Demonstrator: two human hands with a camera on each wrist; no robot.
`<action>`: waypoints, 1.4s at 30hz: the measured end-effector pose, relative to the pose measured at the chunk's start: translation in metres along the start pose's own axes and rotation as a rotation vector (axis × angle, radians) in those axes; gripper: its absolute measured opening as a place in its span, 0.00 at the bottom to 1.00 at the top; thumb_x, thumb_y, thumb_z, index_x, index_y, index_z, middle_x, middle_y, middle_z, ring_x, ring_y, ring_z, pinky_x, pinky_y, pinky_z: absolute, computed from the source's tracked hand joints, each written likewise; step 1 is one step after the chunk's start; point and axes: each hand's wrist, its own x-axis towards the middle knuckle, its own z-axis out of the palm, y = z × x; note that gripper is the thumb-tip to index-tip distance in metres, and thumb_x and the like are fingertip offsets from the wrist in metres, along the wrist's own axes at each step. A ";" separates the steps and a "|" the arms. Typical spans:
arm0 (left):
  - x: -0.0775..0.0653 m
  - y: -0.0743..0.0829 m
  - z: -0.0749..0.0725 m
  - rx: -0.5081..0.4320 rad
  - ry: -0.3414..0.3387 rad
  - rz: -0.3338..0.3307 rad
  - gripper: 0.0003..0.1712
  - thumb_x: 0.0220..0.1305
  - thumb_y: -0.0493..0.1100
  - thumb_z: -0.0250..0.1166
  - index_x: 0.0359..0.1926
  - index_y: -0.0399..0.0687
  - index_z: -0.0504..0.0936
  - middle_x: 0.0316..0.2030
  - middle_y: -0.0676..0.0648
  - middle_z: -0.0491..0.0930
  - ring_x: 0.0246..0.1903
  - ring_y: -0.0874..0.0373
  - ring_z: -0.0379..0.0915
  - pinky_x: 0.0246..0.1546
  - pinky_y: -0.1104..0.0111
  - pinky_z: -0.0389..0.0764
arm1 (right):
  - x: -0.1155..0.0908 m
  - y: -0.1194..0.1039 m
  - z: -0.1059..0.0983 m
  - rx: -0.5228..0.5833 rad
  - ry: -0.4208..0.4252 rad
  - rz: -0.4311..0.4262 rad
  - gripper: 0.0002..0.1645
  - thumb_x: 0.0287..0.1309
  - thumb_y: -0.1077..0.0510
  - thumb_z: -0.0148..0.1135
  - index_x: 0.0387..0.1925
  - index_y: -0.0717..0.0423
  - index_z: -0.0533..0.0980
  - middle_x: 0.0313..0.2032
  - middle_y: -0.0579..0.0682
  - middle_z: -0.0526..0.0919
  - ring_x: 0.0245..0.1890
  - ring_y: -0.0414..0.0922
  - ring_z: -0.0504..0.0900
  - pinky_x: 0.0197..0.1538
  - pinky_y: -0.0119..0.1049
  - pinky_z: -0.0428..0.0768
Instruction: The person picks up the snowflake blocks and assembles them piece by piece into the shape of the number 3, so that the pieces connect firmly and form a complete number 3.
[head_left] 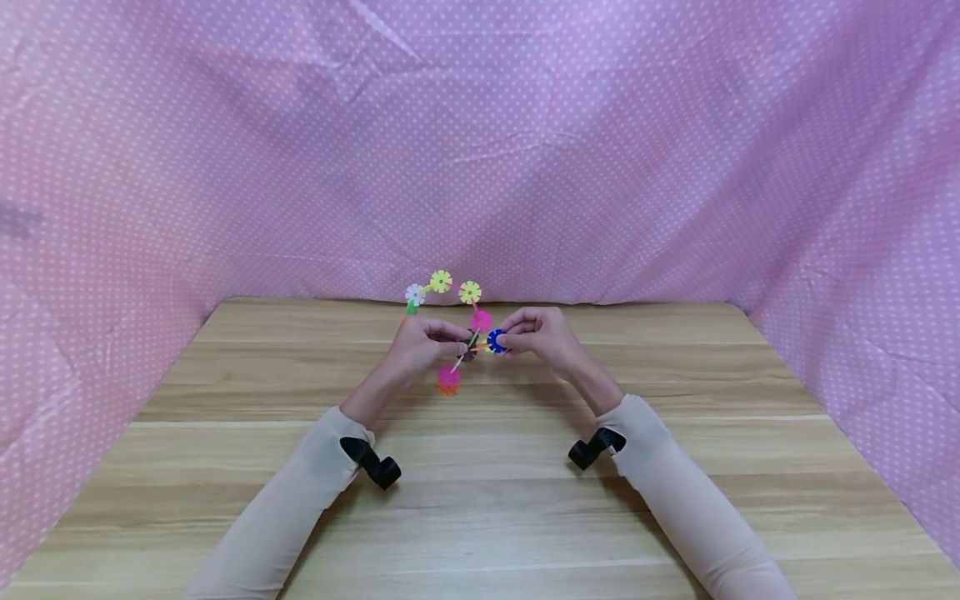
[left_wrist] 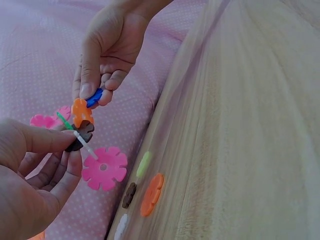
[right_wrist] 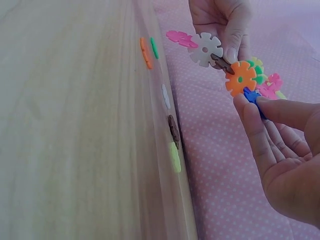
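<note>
Both hands hold a chain of slotted plastic snowflake discs up over the far part of the table. My left hand (head_left: 418, 346) pinches a brown disc (left_wrist: 86, 131) between thumb and fingers. Between thumb and forefinger, my right hand (head_left: 546, 337) grips a blue disc (head_left: 496, 341), which meets the edge of an orange disc (right_wrist: 247, 75). That orange disc joins the brown one. A white disc (right_wrist: 199, 56) and a pink disc (left_wrist: 114, 175) hang off the brown disc's other side. Farther back, yellow discs (head_left: 441, 275), a pale disc (head_left: 415, 294) and another pink disc (head_left: 482, 321) curve round in an arc.
Loose discs lie along the table's edge in the wrist views: orange (left_wrist: 152, 195), white (right_wrist: 166, 96), brown (right_wrist: 173, 131), yellow-green (right_wrist: 175, 157) and green (right_wrist: 154, 48). A pink dotted cloth (head_left: 480, 167) hangs behind the wooden table (head_left: 480, 517).
</note>
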 end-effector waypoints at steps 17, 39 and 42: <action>-0.001 0.000 -0.001 0.018 0.009 -0.001 0.12 0.64 0.28 0.67 0.48 0.33 0.87 0.45 0.37 0.88 0.47 0.42 0.84 0.59 0.44 0.81 | 0.001 0.000 -0.001 0.012 -0.007 -0.035 0.12 0.60 0.70 0.68 0.44 0.74 0.79 0.31 0.51 0.89 0.32 0.48 0.90 0.48 0.57 0.86; -0.005 0.007 -0.009 0.018 -0.050 0.020 0.12 0.64 0.34 0.70 0.47 0.31 0.87 0.41 0.39 0.89 0.34 0.61 0.86 0.41 0.67 0.89 | -0.001 -0.002 0.002 0.062 0.025 -0.123 0.12 0.60 0.73 0.67 0.44 0.78 0.78 0.31 0.50 0.88 0.30 0.43 0.88 0.41 0.45 0.90; -0.004 0.009 -0.008 -0.001 -0.064 0.036 0.12 0.64 0.33 0.70 0.47 0.30 0.86 0.39 0.38 0.90 0.34 0.60 0.87 0.39 0.67 0.89 | -0.001 -0.002 0.001 0.069 0.033 -0.132 0.12 0.60 0.73 0.67 0.44 0.78 0.78 0.31 0.51 0.87 0.30 0.44 0.88 0.41 0.45 0.90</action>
